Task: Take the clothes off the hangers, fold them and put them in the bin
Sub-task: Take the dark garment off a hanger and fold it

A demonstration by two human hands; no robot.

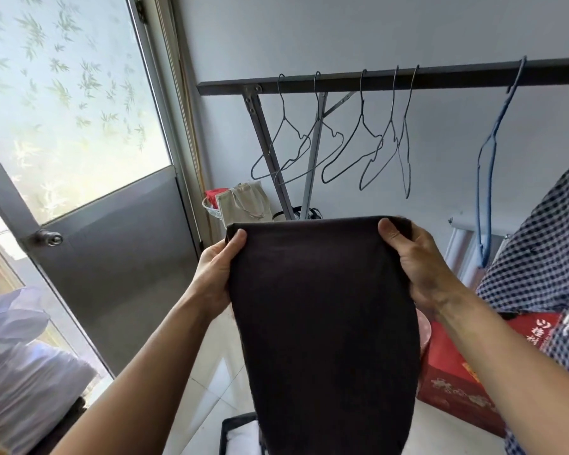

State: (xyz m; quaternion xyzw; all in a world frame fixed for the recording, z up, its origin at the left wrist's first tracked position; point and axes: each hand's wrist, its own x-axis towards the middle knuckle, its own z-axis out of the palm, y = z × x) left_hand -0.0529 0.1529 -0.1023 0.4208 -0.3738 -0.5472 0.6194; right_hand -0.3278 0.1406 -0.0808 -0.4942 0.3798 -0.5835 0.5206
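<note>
A dark brown folded garment [322, 310] hangs in front of me, held up by its top corners. My left hand [216, 270] grips the upper left corner, thumb over the front. My right hand [414, 261] grips the upper right corner the same way. Behind it a dark rail [342, 82] carries several bare wire hangers [352, 142] and a blue hanger [488, 165]. A blue-and-white checked garment [546, 244] hangs at the right edge. Below the dark garment the corner of a dark bin [232, 428] shows, with something white inside.
A grey door with a knob [48, 238] and frosted glass stands at left. A canvas bag [240, 203] and a basket sit on the floor by the rack's legs. A red box [454, 382] lies at lower right. White bedding [17, 372] fills the lower left.
</note>
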